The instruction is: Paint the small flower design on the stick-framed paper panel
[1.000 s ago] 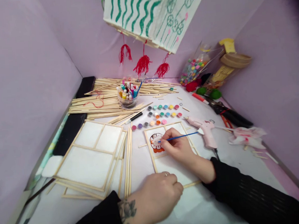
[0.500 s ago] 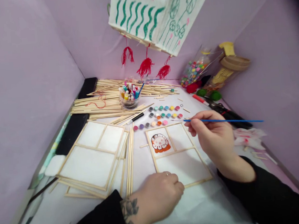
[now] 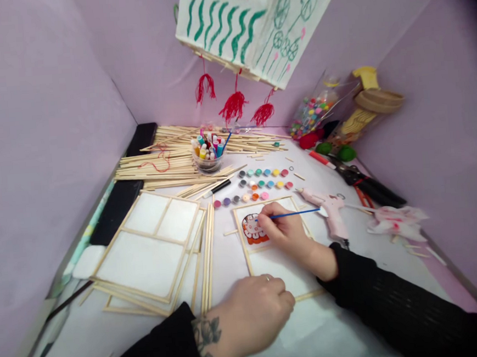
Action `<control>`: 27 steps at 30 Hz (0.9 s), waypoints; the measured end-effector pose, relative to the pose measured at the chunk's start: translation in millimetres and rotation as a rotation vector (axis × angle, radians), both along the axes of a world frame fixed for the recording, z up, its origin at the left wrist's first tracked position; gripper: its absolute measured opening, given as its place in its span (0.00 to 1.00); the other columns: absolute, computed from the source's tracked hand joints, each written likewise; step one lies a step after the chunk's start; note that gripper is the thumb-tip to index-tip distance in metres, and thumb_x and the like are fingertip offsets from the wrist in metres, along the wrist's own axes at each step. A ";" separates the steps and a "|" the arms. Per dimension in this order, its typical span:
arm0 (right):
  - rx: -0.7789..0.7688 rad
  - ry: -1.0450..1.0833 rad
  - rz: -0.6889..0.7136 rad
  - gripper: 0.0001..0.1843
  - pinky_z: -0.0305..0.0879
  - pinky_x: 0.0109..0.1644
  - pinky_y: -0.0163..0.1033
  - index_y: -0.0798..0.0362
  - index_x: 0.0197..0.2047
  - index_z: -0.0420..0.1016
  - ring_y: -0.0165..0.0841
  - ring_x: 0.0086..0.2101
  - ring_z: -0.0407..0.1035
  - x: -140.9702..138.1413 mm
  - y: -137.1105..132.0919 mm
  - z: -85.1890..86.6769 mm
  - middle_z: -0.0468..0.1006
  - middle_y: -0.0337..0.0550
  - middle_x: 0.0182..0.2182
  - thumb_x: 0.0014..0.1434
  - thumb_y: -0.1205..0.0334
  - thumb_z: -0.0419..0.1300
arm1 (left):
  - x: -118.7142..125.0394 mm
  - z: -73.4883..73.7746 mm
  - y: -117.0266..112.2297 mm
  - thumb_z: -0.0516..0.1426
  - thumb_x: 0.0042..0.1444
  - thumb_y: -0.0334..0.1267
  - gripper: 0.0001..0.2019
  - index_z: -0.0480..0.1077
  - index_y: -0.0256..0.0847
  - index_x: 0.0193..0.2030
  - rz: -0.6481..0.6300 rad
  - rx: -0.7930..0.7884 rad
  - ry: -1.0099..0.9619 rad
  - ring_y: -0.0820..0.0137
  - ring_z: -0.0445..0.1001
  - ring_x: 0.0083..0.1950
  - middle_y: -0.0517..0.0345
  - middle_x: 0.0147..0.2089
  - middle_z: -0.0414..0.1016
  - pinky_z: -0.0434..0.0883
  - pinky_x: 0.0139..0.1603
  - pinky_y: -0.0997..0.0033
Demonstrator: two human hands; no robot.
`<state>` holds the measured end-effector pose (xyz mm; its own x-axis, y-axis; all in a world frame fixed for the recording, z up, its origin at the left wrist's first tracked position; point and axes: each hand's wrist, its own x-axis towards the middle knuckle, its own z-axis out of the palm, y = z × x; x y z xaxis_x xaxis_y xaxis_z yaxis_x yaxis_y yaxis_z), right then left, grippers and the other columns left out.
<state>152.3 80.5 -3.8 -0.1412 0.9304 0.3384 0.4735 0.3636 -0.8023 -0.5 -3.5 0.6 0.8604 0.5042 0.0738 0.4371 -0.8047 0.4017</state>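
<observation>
My right hand (image 3: 284,231) is closed on a thin blue paintbrush (image 3: 297,213), its tip on an orange and white painting (image 3: 252,229) in the top left pane of a small wooden-framed paper panel (image 3: 244,249). My left hand (image 3: 253,312), fingers curled in a loose fist, rests on the white table at the panel's near edge, holding nothing that I can see. Rows of small paint pots (image 3: 259,185) lie just beyond the panel.
A stack of larger framed paper panels (image 3: 149,251) lies at the left, with a heap of wooden sticks (image 3: 171,159) and a cup of markers (image 3: 207,150) behind. A pink glue gun (image 3: 327,210), pliers (image 3: 367,187) and a painted hanging lantern (image 3: 250,18) are at the right and above.
My right hand was lifted off to the right with the brush half a second ago; it has come back down onto the panel and the brush tip is on the painting again.
</observation>
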 end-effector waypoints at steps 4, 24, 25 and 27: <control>-0.014 -0.021 0.023 0.06 0.61 0.28 0.34 0.50 0.31 0.66 0.28 0.24 0.65 0.1 1.3 -4.8 0.70 0.35 0.23 0.60 0.62 0.54 | -0.9 -0.8 0.1 0.52 0.62 0.34 0.06 0.62 0.41 0.33 0.003 0.003 -0.001 0.68 0.65 0.32 0.61 0.31 0.65 0.59 0.27 0.66; -0.034 0.078 -0.047 0.08 0.62 0.29 0.34 0.51 0.29 0.66 0.28 0.24 0.65 2.1 5.1 4.1 0.70 0.36 0.23 0.60 0.61 0.54 | -0.9 -1.5 0.6 0.52 0.63 0.35 0.06 0.62 0.41 0.33 0.006 -0.006 0.011 0.68 0.66 0.33 0.62 0.32 0.66 0.60 0.27 0.67; -0.034 0.121 -0.109 0.08 0.62 0.30 0.34 0.51 0.29 0.66 0.28 0.25 0.66 5.4 7.7 8.6 0.71 0.36 0.23 0.60 0.60 0.54 | -1.1 -1.4 0.6 0.52 0.64 0.35 0.07 0.62 0.41 0.33 0.006 -0.013 0.015 0.68 0.66 0.33 0.62 0.32 0.66 0.60 0.27 0.67; -0.061 0.182 -0.222 0.08 0.62 0.30 0.35 0.50 0.30 0.65 0.29 0.25 0.66 13.3 14.7 18.8 0.72 0.36 0.23 0.60 0.58 0.55 | -1.4 -0.8 0.9 0.52 0.64 0.36 0.07 0.62 0.41 0.33 0.009 -0.024 0.024 0.68 0.66 0.33 0.62 0.33 0.67 0.60 0.27 0.68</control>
<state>165.6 95.2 15.0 0.1257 0.9513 0.2815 0.3820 0.2155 -0.8987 -1.9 -2.6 -0.2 0.8572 0.5134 0.0406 0.4542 -0.7908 0.4103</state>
